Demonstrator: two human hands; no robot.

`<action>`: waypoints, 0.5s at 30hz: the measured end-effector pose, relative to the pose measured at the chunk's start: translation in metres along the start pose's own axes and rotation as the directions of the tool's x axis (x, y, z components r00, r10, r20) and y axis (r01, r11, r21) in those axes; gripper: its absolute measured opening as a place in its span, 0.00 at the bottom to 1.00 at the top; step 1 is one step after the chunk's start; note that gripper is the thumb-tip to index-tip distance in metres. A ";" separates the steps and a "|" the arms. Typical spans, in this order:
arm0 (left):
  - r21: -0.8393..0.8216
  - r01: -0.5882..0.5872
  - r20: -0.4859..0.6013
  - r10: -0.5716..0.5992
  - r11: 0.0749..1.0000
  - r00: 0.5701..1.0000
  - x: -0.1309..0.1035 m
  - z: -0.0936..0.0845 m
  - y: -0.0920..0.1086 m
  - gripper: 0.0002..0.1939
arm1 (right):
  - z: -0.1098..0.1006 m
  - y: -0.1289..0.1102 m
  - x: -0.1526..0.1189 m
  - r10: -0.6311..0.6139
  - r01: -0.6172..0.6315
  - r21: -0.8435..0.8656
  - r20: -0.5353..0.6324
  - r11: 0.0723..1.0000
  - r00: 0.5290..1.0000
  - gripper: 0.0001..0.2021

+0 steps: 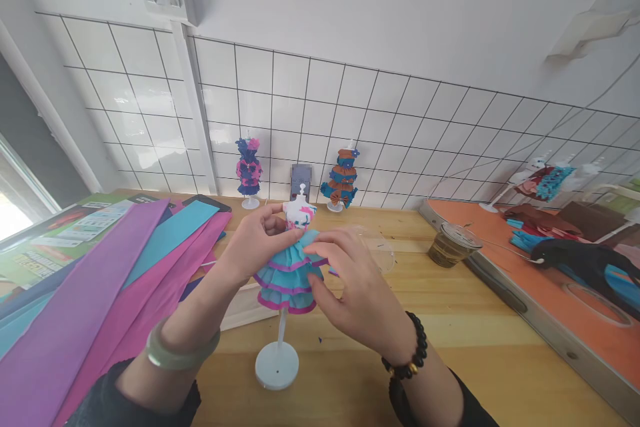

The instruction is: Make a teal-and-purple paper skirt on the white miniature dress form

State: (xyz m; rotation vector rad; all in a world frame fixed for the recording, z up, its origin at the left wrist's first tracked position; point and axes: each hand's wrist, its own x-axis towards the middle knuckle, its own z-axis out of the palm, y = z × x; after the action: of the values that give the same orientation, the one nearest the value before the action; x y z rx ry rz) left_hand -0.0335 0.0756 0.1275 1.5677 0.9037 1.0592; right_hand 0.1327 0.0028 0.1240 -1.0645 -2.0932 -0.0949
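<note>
Small blue dress (293,280) w/ purple edges is on a white doll stand (277,365), near the front of the wood table (400,333), btwn both hands. Stand is up on its round foot.

L hand (253,240): fingers curl round the top of the dress, thumb pressed on the waist, so it's holding on. R hand (355,280): fingers bent at the frills on the other side, thumb a bit apart from the 1st finger. Can't tell if they pinch any cloth.

On the L: long cloth strips, i.e. purple cloth (95,287), pink cloth (163,280) & blue cloth (175,233). At the back by the wall: a dark blue & pink dress (249,170) & a brown & teal dress (343,180), each on its own stand. On the R: a brown pot (453,247), then an orange board (500,247) w/ more stuff on top.
</note>
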 end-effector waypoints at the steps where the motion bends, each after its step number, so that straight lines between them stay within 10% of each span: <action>1: -0.003 0.016 -0.006 -0.016 1.000 1.000 0.000 0.001 0.000 0.26 | 0.003 0.000 0.000 -0.018 0.018 -0.045 -0.009 0.999 1.000 0.11; 15: 0.011 0.032 -0.058 -0.031 0.999 0.998 -0.001 0.005 -0.001 0.25 | 0.025 -0.003 -0.001 -0.285 0.280 -0.352 0.038 0.893 0.958 0.13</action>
State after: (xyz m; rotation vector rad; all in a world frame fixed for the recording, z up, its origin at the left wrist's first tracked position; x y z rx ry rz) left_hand -0.0285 0.0735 0.1259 1.5344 0.9723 1.0830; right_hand 0.1155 0.0096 0.1068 -0.9452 -2.2576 -0.6445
